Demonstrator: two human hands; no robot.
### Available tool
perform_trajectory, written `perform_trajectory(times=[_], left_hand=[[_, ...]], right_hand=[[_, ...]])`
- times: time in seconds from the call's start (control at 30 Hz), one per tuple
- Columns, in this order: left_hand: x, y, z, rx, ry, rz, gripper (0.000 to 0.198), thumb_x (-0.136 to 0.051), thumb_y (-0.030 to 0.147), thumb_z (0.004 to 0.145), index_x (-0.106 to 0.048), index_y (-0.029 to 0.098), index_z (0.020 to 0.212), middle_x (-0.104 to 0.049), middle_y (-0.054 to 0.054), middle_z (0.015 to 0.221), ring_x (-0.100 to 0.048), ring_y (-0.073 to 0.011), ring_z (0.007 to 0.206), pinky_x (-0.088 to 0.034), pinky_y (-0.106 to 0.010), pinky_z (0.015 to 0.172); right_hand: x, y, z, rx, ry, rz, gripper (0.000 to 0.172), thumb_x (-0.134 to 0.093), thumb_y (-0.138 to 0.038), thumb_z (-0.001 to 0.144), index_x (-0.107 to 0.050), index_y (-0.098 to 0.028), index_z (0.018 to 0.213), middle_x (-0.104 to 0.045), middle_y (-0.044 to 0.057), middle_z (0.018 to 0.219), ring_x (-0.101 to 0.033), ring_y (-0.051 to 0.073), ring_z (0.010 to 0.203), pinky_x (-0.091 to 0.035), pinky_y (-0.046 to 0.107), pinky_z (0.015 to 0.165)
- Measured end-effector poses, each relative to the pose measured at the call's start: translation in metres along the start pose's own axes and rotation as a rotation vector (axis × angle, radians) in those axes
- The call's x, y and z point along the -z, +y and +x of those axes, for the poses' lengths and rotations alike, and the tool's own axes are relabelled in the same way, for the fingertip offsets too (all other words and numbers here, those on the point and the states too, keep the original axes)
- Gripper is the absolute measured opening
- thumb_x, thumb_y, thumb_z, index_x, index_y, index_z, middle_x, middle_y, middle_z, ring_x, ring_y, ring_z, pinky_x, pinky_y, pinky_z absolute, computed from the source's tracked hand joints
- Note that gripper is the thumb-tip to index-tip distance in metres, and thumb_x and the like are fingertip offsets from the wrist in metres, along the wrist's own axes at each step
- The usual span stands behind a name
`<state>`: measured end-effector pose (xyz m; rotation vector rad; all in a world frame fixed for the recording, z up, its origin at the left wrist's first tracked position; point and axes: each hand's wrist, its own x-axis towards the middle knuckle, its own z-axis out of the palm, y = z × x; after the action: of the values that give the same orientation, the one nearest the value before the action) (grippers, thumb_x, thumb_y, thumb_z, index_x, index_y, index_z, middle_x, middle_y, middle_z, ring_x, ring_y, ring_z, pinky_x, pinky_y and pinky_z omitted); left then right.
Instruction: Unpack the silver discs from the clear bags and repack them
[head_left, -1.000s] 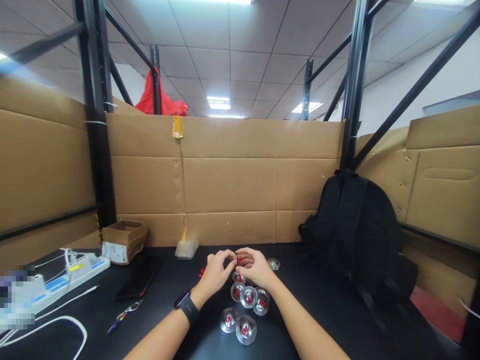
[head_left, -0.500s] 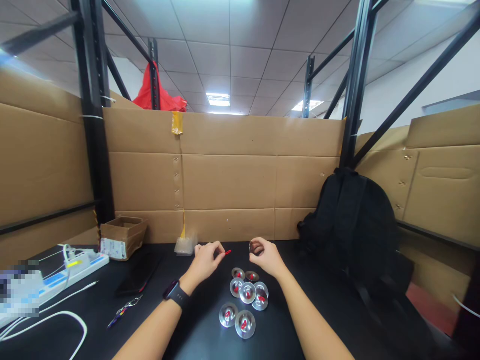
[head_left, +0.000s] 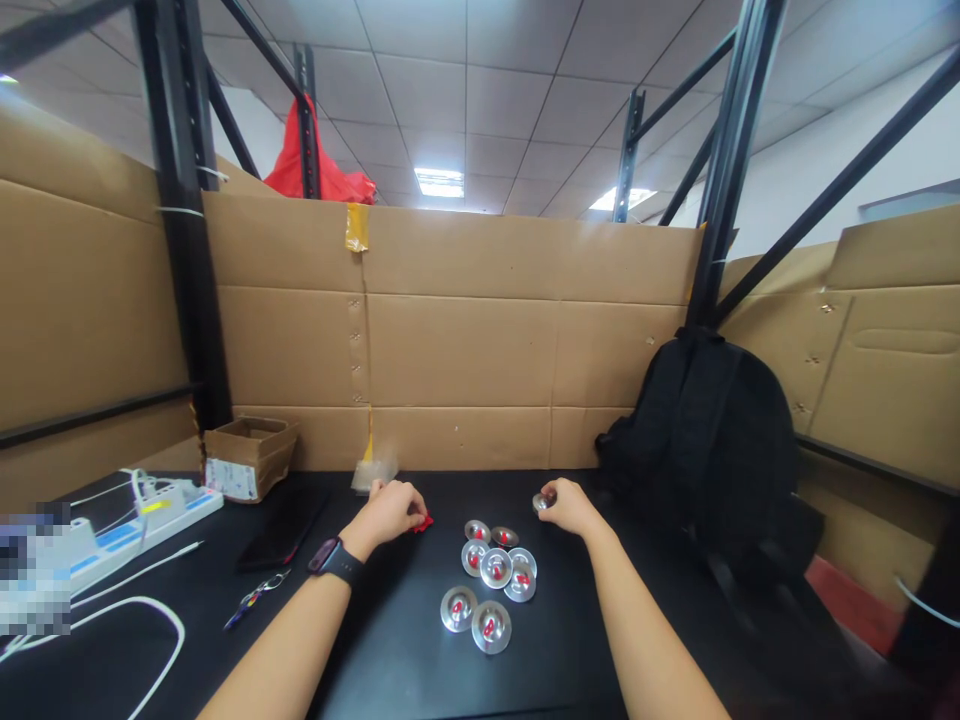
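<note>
My left hand (head_left: 397,510) is low over the black table, its fingertips pinched on a small red strap (head_left: 424,524); part of the strap is hidden under them. To the right, my right hand (head_left: 568,508) grips the edge of a small metal finger cymbal (head_left: 541,502) close to the tabletop. Between my forearms lie several silver domed finger cymbals, most with a red strap showing at the centre. A group of them, including one cymbal (head_left: 486,578), overlaps in the middle. Nearer me are two more, a left cymbal (head_left: 448,618) and a right cymbal (head_left: 481,642).
A black backpack (head_left: 712,450) stands on the right. To the left are a small cardboard box (head_left: 251,455), a dark phone (head_left: 279,535), a keychain (head_left: 255,600) and a white power strip (head_left: 161,525) with cables. Cardboard panels (head_left: 457,350) wall off the back; a clear plastic packet (head_left: 373,472) rests against them.
My left hand has moved left and down to the table with the red strap. My right hand has shifted right and lowered with the finger cymbal. The view has tilted slightly downward.
</note>
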<state>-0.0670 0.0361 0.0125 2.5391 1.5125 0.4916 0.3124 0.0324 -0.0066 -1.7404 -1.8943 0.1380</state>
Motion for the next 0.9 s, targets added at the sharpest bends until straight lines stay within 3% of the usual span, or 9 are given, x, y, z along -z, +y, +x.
perform_trajectory(times=[0.17, 0.27, 0.37, 0.5, 0.63, 0.73, 0.77, 0.83, 0.9], left_hand=[[-0.003, -0.001, 0.001, -0.011, -0.009, 0.016, 0.013, -0.064, 0.027, 0.077, -0.077, 0.029, 0.073, -0.078, -0.002, 0.088, -0.066, -0.0288, 0.099, -0.030, -0.045, 0.098], [-0.003, 0.000, 0.001, -0.013, 0.008, 0.016, 0.012, -0.065, 0.029, 0.077, -0.076, 0.028, 0.077, -0.077, -0.004, 0.089, -0.065, -0.0289, 0.099, -0.031, -0.046, 0.098], [-0.004, 0.002, 0.000, -0.003, 0.046, 0.027, 0.018, -0.064, 0.035, 0.079, -0.076, 0.028, 0.090, -0.075, -0.007, 0.100, -0.064, -0.0292, 0.103, -0.034, -0.046, 0.097], [-0.010, 0.001, 0.000, 0.026, 0.039, 0.043, 0.034, -0.063, 0.043, 0.082, -0.071, 0.027, 0.111, -0.071, -0.009, 0.112, -0.063, -0.0309, 0.109, -0.038, -0.046, 0.097], [-0.017, -0.004, 0.000, -0.046, 0.006, -0.013, 0.046, -0.066, 0.042, 0.078, -0.067, 0.023, 0.120, -0.067, -0.011, 0.120, -0.064, -0.0281, 0.109, -0.044, -0.037, 0.097], [-0.021, -0.010, 0.002, -0.088, -0.018, -0.051, 0.049, -0.068, 0.041, 0.077, -0.067, 0.021, 0.121, -0.067, -0.012, 0.119, -0.064, -0.0268, 0.108, -0.045, -0.034, 0.099], [-0.022, -0.012, 0.003, -0.092, -0.023, -0.054, 0.049, -0.069, 0.041, 0.076, -0.067, 0.021, 0.121, -0.067, -0.011, 0.118, -0.064, -0.0269, 0.108, -0.045, -0.034, 0.099], [-0.024, -0.015, 0.004, -0.094, -0.025, -0.058, 0.051, -0.072, 0.040, 0.073, -0.067, 0.022, 0.121, -0.068, -0.010, 0.116, -0.064, -0.0269, 0.107, -0.046, -0.034, 0.098], [-0.023, -0.015, 0.005, -0.104, -0.030, -0.068, 0.049, -0.072, 0.037, 0.073, -0.068, 0.024, 0.119, -0.070, -0.008, 0.114, -0.065, -0.0262, 0.105, -0.048, -0.034, 0.095]], right_hand=[[-0.007, 0.004, 0.003, 0.001, -0.016, -0.011, 0.028, -0.075, -0.018, 0.060, -0.077, -0.017, 0.087, -0.075, 0.010, 0.095, -0.070, 0.024, 0.091, -0.049, 0.029, 0.080], [-0.009, 0.007, 0.004, -0.001, -0.020, -0.013, 0.035, -0.076, -0.018, 0.060, -0.077, -0.017, 0.095, -0.075, 0.010, 0.099, -0.070, 0.024, 0.093, -0.050, 0.029, 0.082], [-0.009, 0.009, 0.003, -0.009, -0.030, -0.016, 0.042, -0.077, -0.019, 0.061, -0.076, -0.019, 0.103, -0.074, 0.009, 0.103, -0.069, 0.024, 0.096, -0.050, 0.029, 0.083], [-0.008, 0.010, 0.001, -0.008, -0.056, -0.025, 0.038, -0.075, -0.016, 0.062, -0.076, -0.018, 0.100, -0.073, 0.009, 0.098, -0.068, 0.023, 0.092, -0.050, 0.029, 0.083], [-0.003, 0.003, -0.002, -0.008, -0.033, -0.029, 0.041, -0.075, -0.014, 0.061, -0.076, -0.017, 0.103, -0.070, 0.012, 0.105, -0.065, 0.026, 0.100, -0.048, 0.033, 0.089], [0.002, -0.013, -0.005, 0.098, 0.017, 0.116, 0.044, -0.075, -0.017, 0.065, -0.074, -0.020, 0.109, -0.068, 0.011, 0.116, -0.062, 0.026, 0.106, -0.047, 0.036, 0.095], [0.003, -0.020, -0.007, 0.155, -0.021, 0.204, 0.043, -0.074, -0.019, 0.067, -0.074, -0.020, 0.111, -0.070, 0.009, 0.115, -0.064, 0.024, 0.102, -0.049, 0.035, 0.092], [0.004, -0.036, -0.011, 0.249, -0.228, 0.357, 0.041, -0.074, -0.024, 0.071, -0.074, -0.022, 0.111, -0.074, 0.007, 0.106, -0.067, 0.022, 0.090, -0.053, 0.032, 0.080], [0.003, -0.050, -0.015, 0.314, -0.373, 0.385, 0.039, -0.077, -0.028, 0.070, -0.076, -0.023, 0.109, -0.076, 0.005, 0.101, -0.068, 0.022, 0.090, -0.053, 0.029, 0.075]])
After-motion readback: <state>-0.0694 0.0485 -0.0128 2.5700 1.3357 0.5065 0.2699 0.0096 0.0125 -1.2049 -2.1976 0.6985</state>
